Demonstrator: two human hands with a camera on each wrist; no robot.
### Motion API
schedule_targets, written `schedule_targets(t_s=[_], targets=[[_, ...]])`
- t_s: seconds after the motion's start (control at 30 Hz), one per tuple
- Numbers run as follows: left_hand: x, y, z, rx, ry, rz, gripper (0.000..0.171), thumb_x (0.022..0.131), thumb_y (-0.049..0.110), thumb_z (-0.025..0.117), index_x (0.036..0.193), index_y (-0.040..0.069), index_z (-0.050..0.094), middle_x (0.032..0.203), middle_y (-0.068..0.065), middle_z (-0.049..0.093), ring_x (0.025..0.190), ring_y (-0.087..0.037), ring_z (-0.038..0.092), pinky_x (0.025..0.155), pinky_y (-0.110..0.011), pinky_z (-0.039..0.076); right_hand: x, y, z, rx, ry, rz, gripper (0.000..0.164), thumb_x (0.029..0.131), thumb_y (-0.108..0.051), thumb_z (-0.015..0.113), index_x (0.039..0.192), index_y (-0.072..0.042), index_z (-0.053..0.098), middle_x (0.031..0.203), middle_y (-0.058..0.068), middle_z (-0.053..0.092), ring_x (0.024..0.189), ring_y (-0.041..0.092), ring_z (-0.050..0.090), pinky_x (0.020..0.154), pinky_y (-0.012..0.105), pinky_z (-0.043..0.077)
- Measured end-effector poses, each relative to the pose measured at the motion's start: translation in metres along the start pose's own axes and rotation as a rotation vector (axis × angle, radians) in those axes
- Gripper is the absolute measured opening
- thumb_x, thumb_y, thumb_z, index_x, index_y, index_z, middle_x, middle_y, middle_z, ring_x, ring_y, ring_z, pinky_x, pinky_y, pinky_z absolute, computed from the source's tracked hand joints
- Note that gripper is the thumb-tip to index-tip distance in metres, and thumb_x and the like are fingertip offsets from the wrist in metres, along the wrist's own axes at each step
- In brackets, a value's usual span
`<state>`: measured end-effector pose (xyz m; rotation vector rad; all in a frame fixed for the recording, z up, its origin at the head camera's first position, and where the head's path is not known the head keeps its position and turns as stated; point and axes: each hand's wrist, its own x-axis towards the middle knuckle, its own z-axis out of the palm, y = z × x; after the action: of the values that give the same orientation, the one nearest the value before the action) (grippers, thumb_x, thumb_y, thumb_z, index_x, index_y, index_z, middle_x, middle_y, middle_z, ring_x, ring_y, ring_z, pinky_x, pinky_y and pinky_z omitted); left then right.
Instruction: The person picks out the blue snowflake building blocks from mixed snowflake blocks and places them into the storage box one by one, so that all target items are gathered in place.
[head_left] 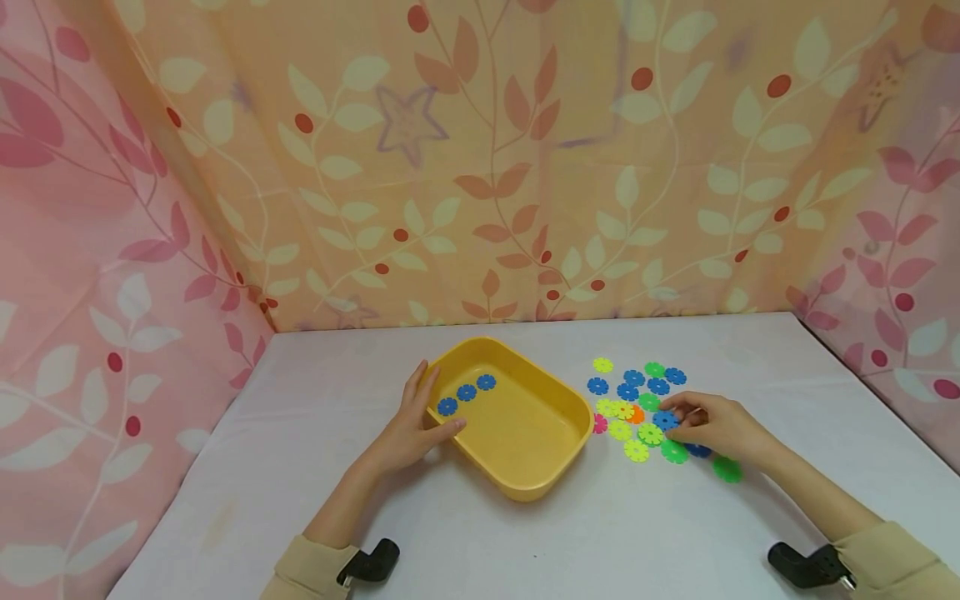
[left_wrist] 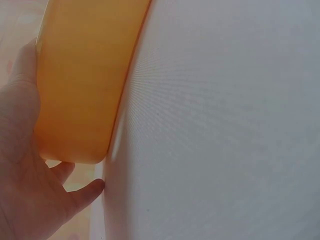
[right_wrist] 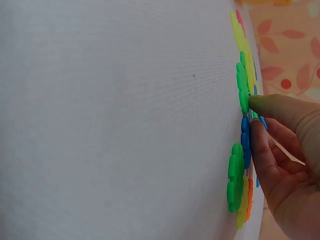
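A yellow plastic tray sits on the white table, and three blue notched discs lie in a row inside it. My left hand holds the tray's left corner, thumb over the rim and fingers along the outside. The left wrist view shows that hand against the tray's side wall. To the tray's right, my right hand pinches a blue notched disc between thumb and fingertips, low over a spread of loose discs. In the right wrist view, the fingertips are right beside the discs' edges.
Around my right hand lie several yellow, green, and blue discs, with an orange disc and a pink disc among them. Floral curtains hang behind the table and at both sides.
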<state>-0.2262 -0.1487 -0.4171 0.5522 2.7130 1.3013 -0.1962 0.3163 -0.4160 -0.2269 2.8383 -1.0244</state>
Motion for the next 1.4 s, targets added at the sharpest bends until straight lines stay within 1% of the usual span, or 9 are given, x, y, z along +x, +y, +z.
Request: schedule_targets(t_s=[0.17, 0.27, 0.4, 0.5, 0.67, 0.83, 1.0, 1.23, 1.4], targets=[[-0.001, -0.001, -0.001, 0.000, 0.000, -0.004, 0.099, 0.087, 0.049, 0.070, 0.158, 0.020, 0.008, 0.162, 0.002, -0.011, 0.148, -0.029, 0.003, 0.113, -0.057, 0.016, 0.001, -0.002, 0.001, -0.057, 0.042, -0.044, 0.041, 0.081, -0.029, 0.080, 0.112, -0.007, 0.066, 0.085, 0.000, 0.056, 0.079, 0.018, 0.051, 0.063, 0.022, 0.046], [-0.001, -0.001, -0.002, -0.001, 0.000, -0.005, 0.099, 0.087, 0.050, 0.070, 0.158, 0.020, 0.008, 0.161, 0.002, -0.011, 0.148, -0.029, 0.002, 0.113, -0.058, 0.016, 0.002, -0.003, 0.002, -0.080, 0.064, -0.052, 0.040, 0.080, -0.030, 0.081, 0.108, -0.006, 0.067, 0.082, -0.001, 0.054, 0.077, 0.018, 0.050, 0.061, 0.021, 0.044], [-0.001, -0.002, -0.002, 0.001, 0.000, -0.001, 0.099, 0.087, 0.050, 0.070, 0.158, 0.021, 0.008, 0.162, 0.001, -0.011, 0.148, -0.030, 0.002, 0.113, -0.058, 0.015, 0.003, -0.007, 0.000, -0.079, 0.091, -0.052, 0.041, 0.079, -0.031, 0.082, 0.106, -0.004, 0.066, 0.080, 0.000, 0.053, 0.075, 0.018, 0.049, 0.058, 0.021, 0.042], [-0.002, -0.003, -0.003, 0.006, 0.000, 0.000, 0.100, 0.087, 0.050, 0.070, 0.158, 0.020, 0.007, 0.162, 0.000, -0.011, 0.147, -0.031, 0.003, 0.113, -0.059, 0.015, 0.006, -0.017, -0.003, -0.080, 0.115, -0.058, 0.043, 0.079, -0.034, 0.082, 0.107, -0.005, 0.066, 0.082, 0.001, 0.056, 0.077, 0.018, 0.050, 0.059, 0.021, 0.044], [-0.002, -0.003, -0.004, 0.007, 0.005, -0.003, 0.100, 0.086, 0.050, 0.070, 0.158, 0.019, 0.008, 0.162, 0.000, -0.011, 0.147, -0.031, 0.003, 0.113, -0.059, 0.016, 0.019, -0.045, -0.008, -0.062, 0.118, -0.071, 0.046, 0.080, -0.042, 0.079, 0.111, -0.010, 0.067, 0.092, 0.000, 0.062, 0.086, 0.020, 0.055, 0.067, 0.026, 0.050], [-0.001, -0.003, -0.004, 0.003, 0.003, 0.002, 0.100, 0.086, 0.050, 0.070, 0.158, 0.019, 0.008, 0.162, 0.001, -0.012, 0.147, -0.031, 0.004, 0.113, -0.058, 0.016, 0.034, -0.080, -0.006, 0.053, 0.060, -0.088, 0.048, 0.081, -0.045, 0.078, 0.116, -0.014, 0.066, 0.102, 0.003, 0.064, 0.093, 0.022, 0.058, 0.074, 0.029, 0.053], [0.000, -0.004, -0.002, 0.001, 0.005, 0.028, 0.102, 0.086, 0.047, 0.071, 0.158, 0.014, 0.008, 0.162, -0.003, -0.011, 0.147, -0.034, 0.004, 0.112, -0.060, 0.016, 0.050, -0.111, 0.004, 0.173, -0.019, -0.113, 0.049, 0.081, -0.043, 0.078, 0.118, -0.013, 0.066, 0.106, 0.005, 0.064, 0.094, 0.022, 0.060, 0.076, 0.031, 0.055], [0.000, -0.003, 0.000, 0.017, 0.001, 0.018, 0.106, 0.083, 0.049, 0.074, 0.158, 0.016, 0.007, 0.162, -0.003, -0.010, 0.147, -0.032, 0.006, 0.113, -0.057, 0.017, 0.072, -0.161, 0.017, 0.230, -0.083, -0.194, 0.040, 0.081, -0.037, 0.080, 0.113, -0.016, 0.068, 0.101, 0.003, 0.065, 0.088, 0.022, 0.061, 0.078, 0.032, 0.054], [0.000, -0.003, 0.001, 0.018, 0.000, 0.022, 0.106, 0.083, 0.049, 0.074, 0.158, 0.016, 0.007, 0.162, -0.005, -0.009, 0.147, -0.033, 0.006, 0.113, -0.057, 0.017, 0.096, -0.187, 0.026, 0.232, -0.132, -0.307, 0.035, 0.082, -0.029, 0.080, 0.111, -0.014, 0.069, 0.103, 0.001, 0.067, 0.091, 0.020, 0.062, 0.080, 0.030, 0.053]])
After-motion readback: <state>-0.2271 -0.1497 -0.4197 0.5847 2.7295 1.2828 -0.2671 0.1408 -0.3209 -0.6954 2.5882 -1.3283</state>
